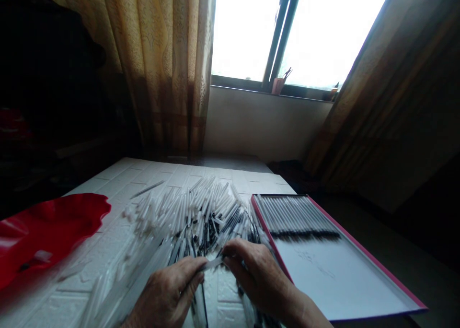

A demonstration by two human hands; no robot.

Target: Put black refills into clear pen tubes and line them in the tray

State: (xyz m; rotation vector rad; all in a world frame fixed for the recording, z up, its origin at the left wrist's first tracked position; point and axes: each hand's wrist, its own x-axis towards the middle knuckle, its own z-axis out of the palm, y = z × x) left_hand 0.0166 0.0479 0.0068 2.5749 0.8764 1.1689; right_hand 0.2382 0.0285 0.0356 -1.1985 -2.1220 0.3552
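A short pale, see-through pen part (214, 263) spans the gap between my two hands. My left hand (168, 289) pinches its left end between thumb and fingers. At its other end, the fingertips of my right hand (258, 270) are closed on it and partly hide it. Just beyond both hands spreads a heap of clear pen barrels (179, 205), with dark pen parts (208, 227) among them. To the right of my right hand lies a shallow red-edged box (359, 285). A row of assembled-looking pens (294, 215) with black ends fills its far part.
A red scalloped dish (64, 227) stands at the left, with small bits inside. Long clear plastic pieces (143, 270) lie beside my left hand. The tabletop (230, 294) has a white brick pattern. Behind are a curtain (172, 54) and a windowsill cup (278, 86).
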